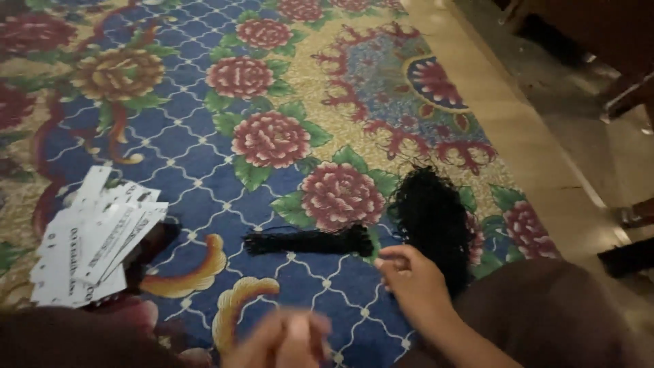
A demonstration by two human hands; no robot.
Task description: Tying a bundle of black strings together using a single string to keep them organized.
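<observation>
A tied bundle of black cords (306, 242) lies across the flowered carpet. A bigger loose heap of black cords (432, 218) lies to its right. My right hand (411, 276) rests on the carpet beside the bundle's right end, fingers curled, touching or nearly touching the cords. My left hand (283, 341) is blurred at the bottom edge, fingers drawn together; I cannot tell whether it holds anything.
A fanned stack of white printed paper tags (92, 238) lies on the carpet at left. The blue and gold flowered carpet (204, 157) ends at a bare tiled floor (545, 150) on the right. Dark wooden furniture legs (627, 95) stand at far right.
</observation>
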